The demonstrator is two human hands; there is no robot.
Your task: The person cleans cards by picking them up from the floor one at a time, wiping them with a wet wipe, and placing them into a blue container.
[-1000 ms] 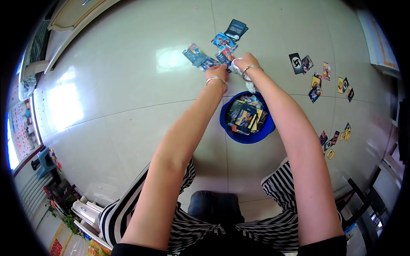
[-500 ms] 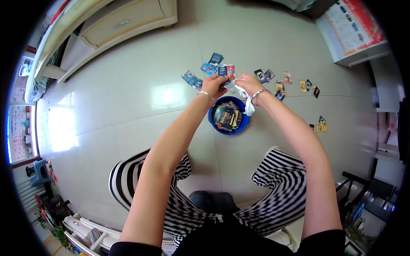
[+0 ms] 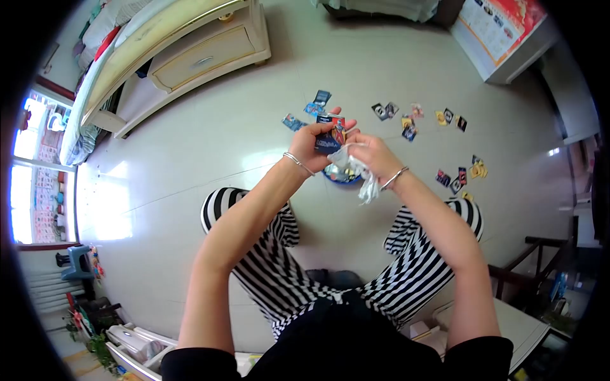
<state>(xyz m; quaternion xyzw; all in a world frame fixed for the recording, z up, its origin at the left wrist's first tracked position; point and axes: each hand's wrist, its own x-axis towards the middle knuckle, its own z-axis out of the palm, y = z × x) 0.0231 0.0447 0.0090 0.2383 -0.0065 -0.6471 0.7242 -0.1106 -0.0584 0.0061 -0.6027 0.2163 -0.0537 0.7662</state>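
Note:
My left hand holds a dark trading card with a red-suited figure on it, thumb across its face and fingers behind. Whether several cards are stacked there I cannot tell. A crumpled white cloth hangs from my right hand, whose closed fingers bring part of it against the card's lower right edge. Below both hands sits a blue basin with cards in it, mostly hidden by the hands and cloth. Just beyond my left hand lie blue cards on the floor.
More cards lie in small groups to the right, including yellow ones farther out. A cream drawer cabinet stands at the upper left. A white box with red print is at the upper right. Striped trouser legs flank the basin.
The card has come nearer my body, over the basin, and the white cloth now touches it. My view has shifted, showing more cards on the right.

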